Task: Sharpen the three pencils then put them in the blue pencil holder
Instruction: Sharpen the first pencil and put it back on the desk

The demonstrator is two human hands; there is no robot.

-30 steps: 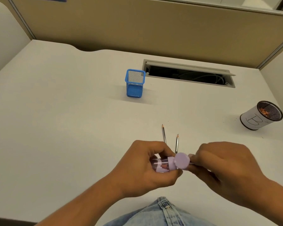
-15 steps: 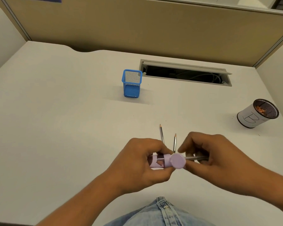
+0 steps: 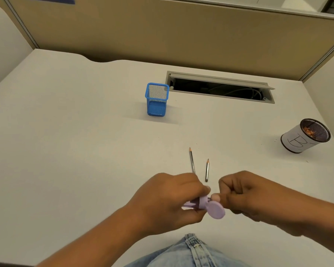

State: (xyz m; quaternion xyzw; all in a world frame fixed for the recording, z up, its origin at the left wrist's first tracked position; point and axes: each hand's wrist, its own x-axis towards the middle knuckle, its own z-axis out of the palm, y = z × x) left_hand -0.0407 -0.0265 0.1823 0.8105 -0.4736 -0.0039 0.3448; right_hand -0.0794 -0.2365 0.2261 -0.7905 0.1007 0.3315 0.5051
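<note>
Desk [image 3: 69, 218] edge: left hand [image 3: 168, 201] sharpener [image 3: 215, 210], right hand [image 3: 247, 195] pencil [image 3: 266, 198].

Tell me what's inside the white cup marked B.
Orange-brown bits, likely pencil shavings, lie against the dark mesh inner wall of the white cup. Its near wall covers the bottom, so how much it holds cannot be seen.

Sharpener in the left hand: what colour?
Pale purple, lilac. The sharpener shows best in the head view, the only one here.
</note>
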